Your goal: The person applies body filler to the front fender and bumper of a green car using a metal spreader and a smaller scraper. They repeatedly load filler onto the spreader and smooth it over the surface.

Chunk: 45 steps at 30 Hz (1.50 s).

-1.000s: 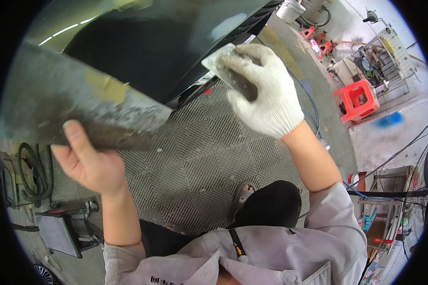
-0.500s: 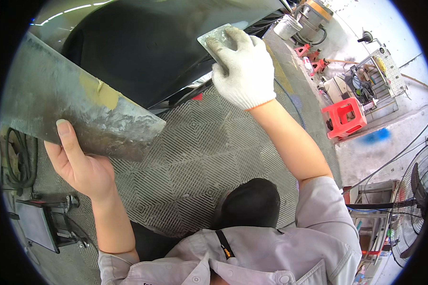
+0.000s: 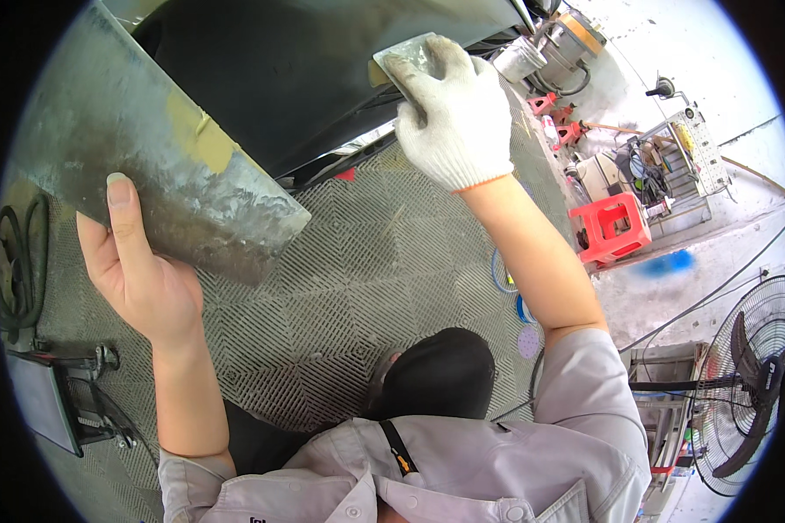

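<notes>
My bare left hand (image 3: 148, 275) grips a large grey metal mixing board (image 3: 139, 131) by its lower edge, thumb on top. A patch of yellow body filler (image 3: 205, 139) lies on the board's far edge. My right hand (image 3: 462, 118), in a white knitted glove, is closed round a small flat filler spreader (image 3: 404, 54). Its blade is pressed against or just in front of the dark car panel (image 3: 279, 70), and a bit of yellow filler shows beside its left edge. The glove's fingertips are smudged grey.
Grey ribbed mats (image 3: 349, 261) cover the floor. At the right are a red plastic stool (image 3: 613, 228), a metal cart (image 3: 672, 157), red jack stands (image 3: 567, 131), a vacuum cleaner (image 3: 576, 44) and a standing fan (image 3: 750, 383). A coiled hose (image 3: 26, 270) and a flat lamp or screen (image 3: 44, 397) are at left.
The view has shifted a little. Both hands sit slightly higher in it with board and spreader, and yellow filler now shows beside the spreader's edge.
</notes>
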{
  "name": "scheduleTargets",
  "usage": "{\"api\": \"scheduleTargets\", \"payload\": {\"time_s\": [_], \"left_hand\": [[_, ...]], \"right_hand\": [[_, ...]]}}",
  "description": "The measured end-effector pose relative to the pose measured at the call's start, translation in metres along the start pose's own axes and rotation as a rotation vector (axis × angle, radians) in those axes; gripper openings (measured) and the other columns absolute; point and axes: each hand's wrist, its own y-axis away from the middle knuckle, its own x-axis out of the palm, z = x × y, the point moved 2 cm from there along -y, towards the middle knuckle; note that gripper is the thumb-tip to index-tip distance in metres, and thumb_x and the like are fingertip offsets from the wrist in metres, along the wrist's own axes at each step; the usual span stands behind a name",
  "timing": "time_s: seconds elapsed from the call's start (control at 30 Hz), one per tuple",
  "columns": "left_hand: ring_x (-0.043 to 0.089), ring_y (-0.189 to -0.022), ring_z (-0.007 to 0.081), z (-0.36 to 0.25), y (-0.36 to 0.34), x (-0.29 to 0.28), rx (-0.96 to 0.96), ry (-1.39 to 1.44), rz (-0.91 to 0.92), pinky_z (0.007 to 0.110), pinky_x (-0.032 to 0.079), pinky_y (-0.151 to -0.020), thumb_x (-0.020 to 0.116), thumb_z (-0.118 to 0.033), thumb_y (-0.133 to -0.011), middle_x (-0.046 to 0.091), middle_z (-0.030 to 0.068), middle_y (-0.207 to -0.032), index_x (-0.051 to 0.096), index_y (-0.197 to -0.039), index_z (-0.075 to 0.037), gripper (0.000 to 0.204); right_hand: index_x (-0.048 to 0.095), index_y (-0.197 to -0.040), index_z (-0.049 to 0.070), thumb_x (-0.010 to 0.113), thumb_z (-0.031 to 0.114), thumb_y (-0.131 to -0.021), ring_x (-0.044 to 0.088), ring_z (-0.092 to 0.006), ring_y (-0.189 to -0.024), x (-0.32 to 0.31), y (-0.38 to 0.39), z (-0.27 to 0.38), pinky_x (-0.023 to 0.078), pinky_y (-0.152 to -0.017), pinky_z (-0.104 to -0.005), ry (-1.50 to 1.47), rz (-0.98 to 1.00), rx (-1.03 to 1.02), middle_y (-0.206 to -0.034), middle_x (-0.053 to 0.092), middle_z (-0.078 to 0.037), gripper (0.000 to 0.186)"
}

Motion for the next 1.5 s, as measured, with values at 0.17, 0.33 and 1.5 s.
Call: {"api": "scheduleTargets", "payload": {"time_s": [0.17,0.33,1.5], "left_hand": [[0.07,-0.123,0.0143,0.006,0.002,0.003,-0.032,0.031,0.002,0.033,0.055,-0.11,0.063,-0.019,-0.124,0.077,0.0074,-0.138,0.071,-0.144,0.001,0.029],[0.07,-0.122,0.0141,0.01,0.003,0.005,-0.031,0.029,0.014,0.033,0.055,-0.11,0.063,-0.018,-0.124,0.077,0.007,-0.136,0.072,-0.141,0.0,0.027],[0.071,-0.123,0.0152,0.009,0.007,0.007,-0.043,0.003,-0.001,0.034,0.056,-0.109,0.063,-0.02,-0.123,0.077,0.0089,-0.138,0.072,-0.143,0.001,0.03]], "right_hand": [[0.084,-0.141,0.028,0.078,0.016,-0.087,0.07,-0.0431,-0.118,0.005,0.002,0.013,0.064,-0.099,-0.0496,0.005,0.1,0.0,-0.15,0.07,-0.02,0.056],[0.084,-0.142,0.028,0.078,0.015,-0.085,0.07,-0.0425,-0.115,0.018,0.017,0.016,0.065,-0.096,-0.0494,0.002,0.131,0.004,-0.149,0.07,-0.02,0.059],[0.085,-0.137,0.027,0.078,0.015,-0.084,0.071,-0.0423,-0.114,0.0,-0.01,0.0,0.064,-0.096,-0.0507,-0.02,0.01,-0.031,-0.148,0.071,-0.017,0.055]]}}
